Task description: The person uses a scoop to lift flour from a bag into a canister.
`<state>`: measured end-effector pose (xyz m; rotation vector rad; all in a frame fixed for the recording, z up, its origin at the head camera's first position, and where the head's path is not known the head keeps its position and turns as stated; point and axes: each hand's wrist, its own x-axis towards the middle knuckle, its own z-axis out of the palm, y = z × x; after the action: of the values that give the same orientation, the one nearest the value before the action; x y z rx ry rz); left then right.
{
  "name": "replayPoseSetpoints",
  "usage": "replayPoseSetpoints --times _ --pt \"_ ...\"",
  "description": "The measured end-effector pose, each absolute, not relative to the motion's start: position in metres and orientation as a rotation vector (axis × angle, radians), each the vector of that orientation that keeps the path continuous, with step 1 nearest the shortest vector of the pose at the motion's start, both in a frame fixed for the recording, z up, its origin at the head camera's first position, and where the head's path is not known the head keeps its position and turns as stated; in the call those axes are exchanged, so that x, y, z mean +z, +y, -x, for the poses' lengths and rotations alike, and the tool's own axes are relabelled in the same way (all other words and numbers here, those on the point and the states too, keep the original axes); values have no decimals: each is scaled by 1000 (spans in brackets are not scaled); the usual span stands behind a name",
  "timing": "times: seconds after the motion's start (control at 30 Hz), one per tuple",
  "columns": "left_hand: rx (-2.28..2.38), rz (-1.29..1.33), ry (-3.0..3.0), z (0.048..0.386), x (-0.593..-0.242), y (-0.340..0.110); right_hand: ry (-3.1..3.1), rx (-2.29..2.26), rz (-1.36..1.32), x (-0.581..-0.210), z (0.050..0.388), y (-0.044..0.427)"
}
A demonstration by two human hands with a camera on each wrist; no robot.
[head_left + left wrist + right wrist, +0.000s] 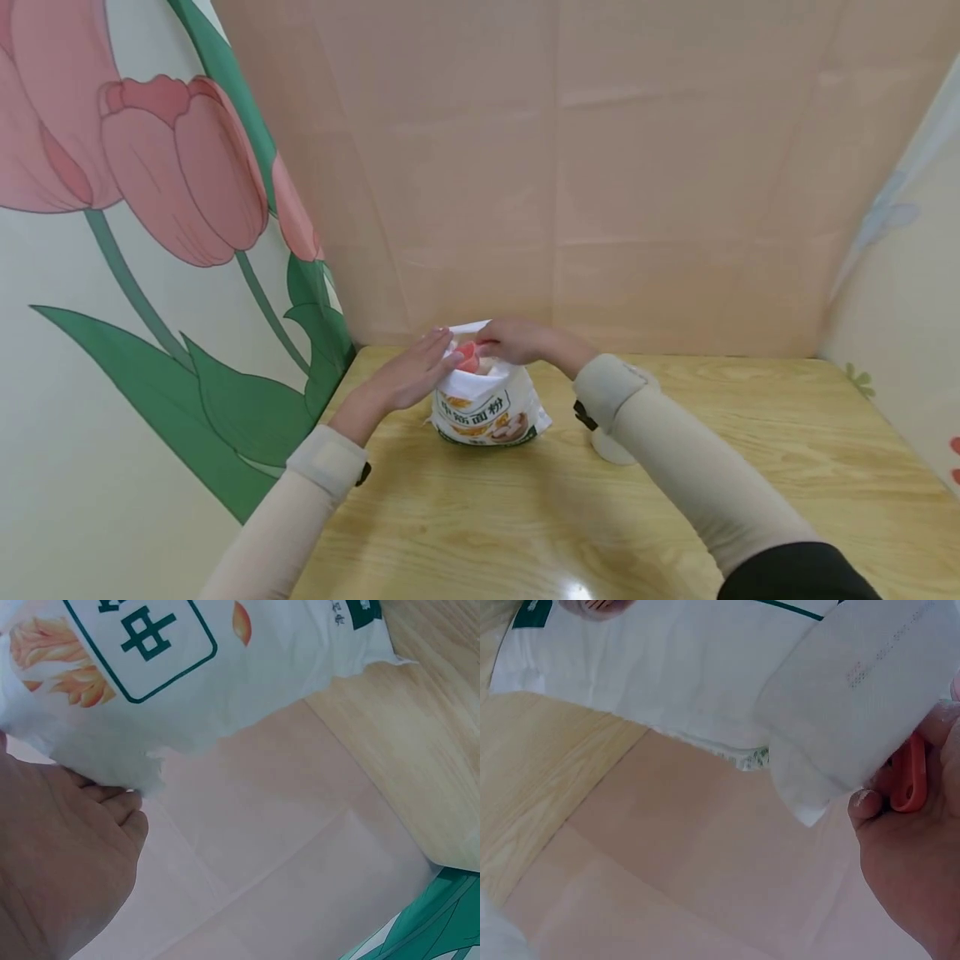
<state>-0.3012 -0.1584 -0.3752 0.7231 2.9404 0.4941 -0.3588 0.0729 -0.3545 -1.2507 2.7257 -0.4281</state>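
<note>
A white flour bag [480, 408] with green lettering stands on the table, its top open and its edge folded outward. My left hand [416, 367] holds the bag's left rim, the thumb toward the opening; in the left wrist view the fingers of that hand [71, 847] curl at the bag's edge. My right hand [521, 340] reaches over the right rim and grips the handle of a pink-red scoop [468, 357], whose cup lies within the mouth of the bag. The scoop's handle [909, 776] shows between the fingers in the right wrist view, with white powder on the fingertips.
A round white object [613, 450] stands on the wooden table [465, 517] to the right of the bag, mostly hidden behind my right forearm. A pinkish sheet [600, 208] hangs behind the table. A wall with painted tulips [187, 167] borders the left side.
</note>
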Motion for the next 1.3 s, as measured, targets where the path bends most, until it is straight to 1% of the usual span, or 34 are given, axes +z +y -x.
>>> replayPoseSetpoints --times 0.3,0.47,0.9,1.2,1.3 --pt "513 -708 2938 305 -372 -158 2809 -521 1351 -351 360 95" --pt "499 -701 2932 306 -374 -157 2833 -608 1355 -351 359 111" --pt "534 -693 2925 307 -371 -155 2871 -777 1170 -341 351 145" --pt "545 -702 2922 306 -371 -154 2873 -868 1121 -338 342 174" --pt "547 -716 2915 303 -373 -157 2896 -879 1090 -339 331 182"
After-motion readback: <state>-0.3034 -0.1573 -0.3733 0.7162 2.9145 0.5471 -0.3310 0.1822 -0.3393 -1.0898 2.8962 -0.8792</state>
